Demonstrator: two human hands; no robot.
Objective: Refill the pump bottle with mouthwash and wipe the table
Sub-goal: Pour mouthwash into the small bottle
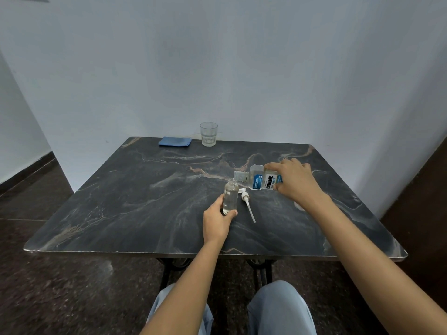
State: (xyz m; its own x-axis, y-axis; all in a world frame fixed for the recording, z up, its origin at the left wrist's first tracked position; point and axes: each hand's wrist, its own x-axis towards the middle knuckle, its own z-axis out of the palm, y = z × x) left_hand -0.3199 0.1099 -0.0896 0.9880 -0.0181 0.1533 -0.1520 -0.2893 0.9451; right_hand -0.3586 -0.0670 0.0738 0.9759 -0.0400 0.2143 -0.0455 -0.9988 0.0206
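A small clear pump bottle stands upright on the dark marble table, its neck uncovered. My left hand grips its base. My right hand holds the mouthwash bottle tipped on its side, its mouth just above and to the right of the small bottle's neck. The mouthwash bottle is clear with a blue and white label. The white pump head with its long tube lies flat on the table right of the small bottle. A folded blue cloth rests at the far edge.
A clear drinking glass stands at the table's far edge beside the cloth. A pale wall runs behind the table and along the right side. My knees are below the near edge, by the black iron table legs.
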